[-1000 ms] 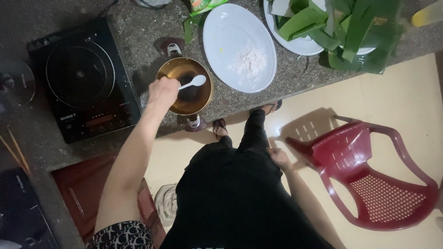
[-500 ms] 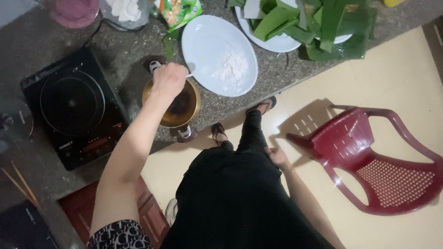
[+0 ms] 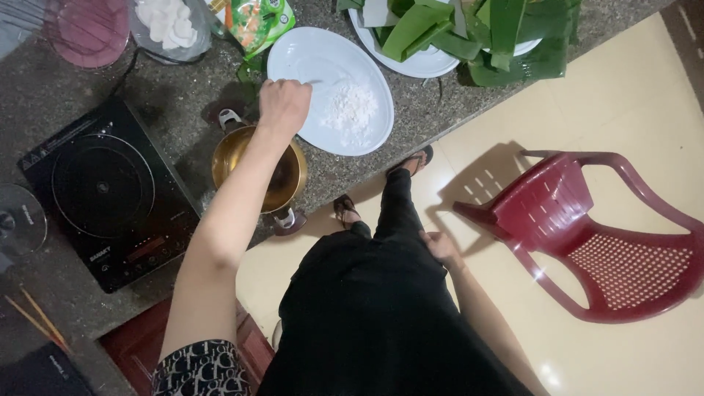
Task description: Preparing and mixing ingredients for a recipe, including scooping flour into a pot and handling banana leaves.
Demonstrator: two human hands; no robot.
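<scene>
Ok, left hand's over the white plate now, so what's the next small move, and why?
Probably dip toward the white powder. The left hand is closed, hovering at the white plate's near edge, just left of the pile, with the gold pot right below it along the arm. What it grips is hidden. The right hand hangs by the leg, idle.

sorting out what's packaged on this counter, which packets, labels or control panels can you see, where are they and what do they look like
Snack packet: back of the counter, left of the white oval plate; glossy green and orange pouch.
Clear bag: just left of the packet; holds white pieces.
Control panel: front edge of the black induction cooker, left of the brass pot; small red markings, white lettering.
</scene>
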